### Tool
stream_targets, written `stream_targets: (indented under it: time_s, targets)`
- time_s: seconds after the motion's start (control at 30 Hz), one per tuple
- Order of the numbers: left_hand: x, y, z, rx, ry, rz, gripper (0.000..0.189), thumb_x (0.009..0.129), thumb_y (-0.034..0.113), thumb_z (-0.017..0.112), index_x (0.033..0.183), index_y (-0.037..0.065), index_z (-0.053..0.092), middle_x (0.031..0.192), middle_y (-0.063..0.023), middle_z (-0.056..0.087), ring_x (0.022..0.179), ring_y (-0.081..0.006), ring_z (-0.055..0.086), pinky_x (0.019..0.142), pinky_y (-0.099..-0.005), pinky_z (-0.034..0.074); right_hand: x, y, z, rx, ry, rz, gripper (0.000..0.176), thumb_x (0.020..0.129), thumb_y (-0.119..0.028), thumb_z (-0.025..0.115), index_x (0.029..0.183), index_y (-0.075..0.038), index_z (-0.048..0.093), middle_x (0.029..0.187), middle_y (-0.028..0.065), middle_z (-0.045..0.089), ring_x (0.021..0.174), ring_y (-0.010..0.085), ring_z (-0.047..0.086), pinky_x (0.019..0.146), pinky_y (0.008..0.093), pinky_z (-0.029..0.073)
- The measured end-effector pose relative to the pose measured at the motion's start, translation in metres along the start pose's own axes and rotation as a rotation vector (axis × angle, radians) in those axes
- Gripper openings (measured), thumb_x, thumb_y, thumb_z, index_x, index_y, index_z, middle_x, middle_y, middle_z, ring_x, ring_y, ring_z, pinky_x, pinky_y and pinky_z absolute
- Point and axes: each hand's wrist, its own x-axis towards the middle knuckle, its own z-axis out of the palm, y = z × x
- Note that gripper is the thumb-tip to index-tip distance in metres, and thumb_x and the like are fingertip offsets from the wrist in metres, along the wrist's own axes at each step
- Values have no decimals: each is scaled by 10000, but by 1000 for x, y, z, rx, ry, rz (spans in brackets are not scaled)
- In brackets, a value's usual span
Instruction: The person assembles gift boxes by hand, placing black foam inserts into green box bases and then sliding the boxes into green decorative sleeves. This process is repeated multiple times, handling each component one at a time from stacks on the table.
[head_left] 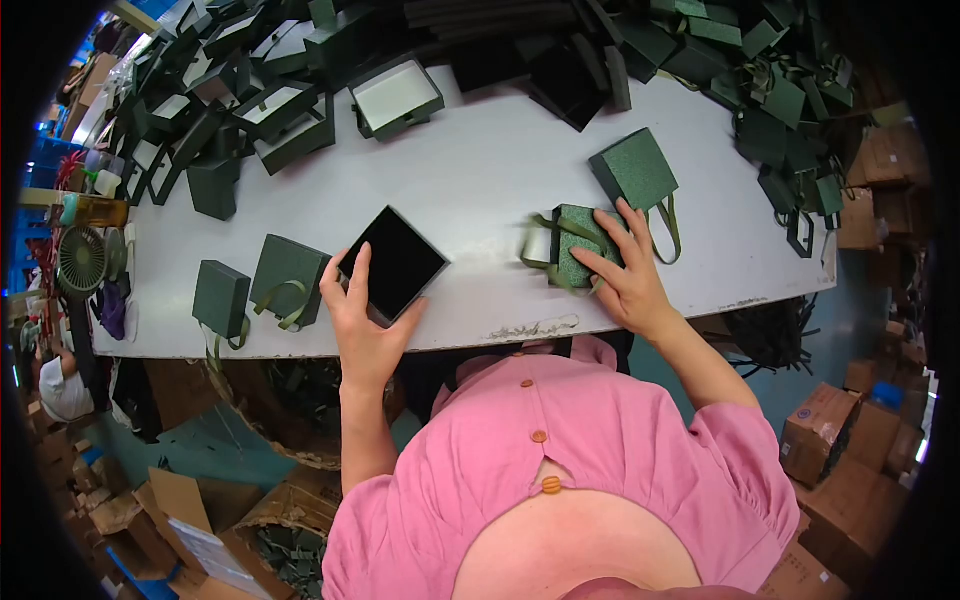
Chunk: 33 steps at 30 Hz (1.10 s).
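Observation:
My left hand [365, 320] grips a dark square tray with a black inside [393, 265] by its edges, low over the white table [480, 190]. Over on the right, my right hand [632, 272] rests with spread fingers on a small green box [572, 245] with a green ribbon, partly blurred. Just behind that hand sits another green box [636, 168] with a ribbon loop. Left of my left hand stand two more green boxes with ribbons, a larger one [287, 275] and a smaller one [220, 297].
Piles of green boxes cover the table's back left [215, 180] and back right [785, 100]. An open box with a white inside [397, 97] lies at the back, near black trays [570, 85]. A fan [82, 260] stands at the left; cartons [818, 430] are on the floor.

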Motion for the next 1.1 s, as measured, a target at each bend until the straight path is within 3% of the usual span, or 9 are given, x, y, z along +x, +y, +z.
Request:
stream_targets:
  time_s: [0.1, 0.17, 0.3, 0.57, 0.7, 0.8, 0.9, 1.0, 1.1]
  targets:
    - [0, 14, 10, -410, -35, -24, 898, 667, 99, 876, 1493, 3, 536, 1528, -182, 450, 1416, -310, 459, 1185, -416, 357, 1, -1, 5, -79, 21, -38, 442, 817, -131, 652, 1247, -173, 743, 1453, 175, 536, 1376, 459, 447, 1163, 637, 321]
    - [-7, 16, 32, -1288, -136, -208, 851, 674, 127, 787, 1474, -27, 543, 1501, -174, 511, 1433, -286, 460, 1197, -379, 322, 5, 5, 6, 106, 74, -68, 404, 849, -150, 630, 1237, -138, 741, 1420, 188, 542, 1355, 462, 468, 1143, 618, 346]
    - [10, 51, 29, -183, -90, 225, 845, 602, 119, 954, 1383, 73, 635, 1454, -174, 436, 1279, -344, 484, 1041, -425, 443, 21, -10, -3, 341, 187, -182, 363, 890, -147, 582, 1212, -81, 736, 1350, 202, 555, 1313, 466, 504, 1095, 579, 398]
    - [8, 51, 17, -337, -353, 195, 972, 623, 105, 943, 1484, 56, 494, 1512, -167, 406, 1354, -346, 490, 1139, -459, 416, 40, -11, 0, 447, 114, -148, 357, 838, -49, 553, 1143, -31, 735, 1252, 202, 546, 1296, 450, 517, 1055, 548, 437]
    - [-2, 24, 31, -646, -357, 119, 1242, 657, 195, 956, 1643, 60, 212, 1639, -235, 280, 1518, -407, 307, 1228, -484, 298, 48, -17, 10, 612, 136, -181, 399, 816, -53, 559, 1187, -32, 704, 1279, 211, 541, 1307, 440, 489, 1081, 554, 406]
    - [0, 47, 47, -630, -439, 188, 1402, 737, 231, 915, 1670, 90, -122, 1715, -211, 59, 1554, -320, 233, 1239, -468, 286, 54, -52, 47, 664, 189, -133, 451, 827, -75, 558, 1264, -54, 672, 1359, 223, 526, 1340, 442, 443, 1135, 560, 356]
    - [23, 22, 57, -337, -207, 347, 1254, 698, 277, 933, 1683, 136, 170, 1625, -208, 277, 1525, -405, 258, 1270, -568, 146, 79, -45, 60, 793, 154, -157, 504, 889, -166, 631, 1383, -79, 584, 1507, 224, 454, 1350, 466, 443, 1144, 563, 360]
    - [44, 20, 21, 344, -129, 406, 1006, 689, 337, 930, 1576, 238, 466, 1527, -212, 380, 1477, -444, 310, 1238, -667, 102, 128, 11, 60, 301, 219, -149, 528, 902, -220, 698, 1385, -53, 565, 1505, 264, 449, 1381, 481, 426, 1147, 570, 364]
    - [53, 4, -20, 590, -67, 135, 797, 729, 420, 888, 1462, 291, 604, 1499, -249, 390, 1468, -441, 319, 1216, -698, 79, 154, 70, 55, -175, 268, 129, 530, 890, -248, 764, 1343, -40, 584, 1500, 298, 443, 1370, 492, 436, 1118, 591, 382]
